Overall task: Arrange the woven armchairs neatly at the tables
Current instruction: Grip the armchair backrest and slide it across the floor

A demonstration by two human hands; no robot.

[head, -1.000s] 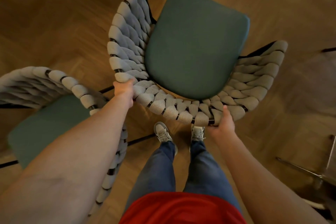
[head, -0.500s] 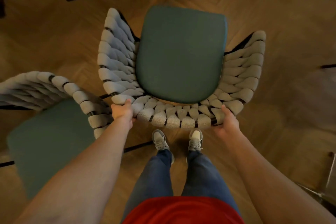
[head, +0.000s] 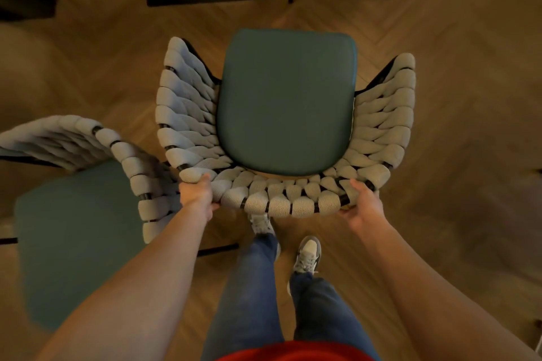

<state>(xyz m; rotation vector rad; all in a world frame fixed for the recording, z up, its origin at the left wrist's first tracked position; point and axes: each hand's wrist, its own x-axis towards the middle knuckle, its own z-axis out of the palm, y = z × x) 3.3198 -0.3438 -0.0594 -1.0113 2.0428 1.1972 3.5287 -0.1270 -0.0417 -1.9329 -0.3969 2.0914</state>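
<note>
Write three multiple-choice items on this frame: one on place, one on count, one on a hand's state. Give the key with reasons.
1. Where is the second armchair relative to the held armchair?
A. to its left
B. to its right
C. stacked on it

2. How many woven armchairs show?
A. one
B. two
C. four

3. What is the left hand doing?
A. hanging idle
B. gripping the woven back rim
C. pressing the seat cushion

Key: 1 A, it stands at the frame's left. 2 B, only two appear. 3 B, its fingers wrap the rim, as the right hand does.
</note>
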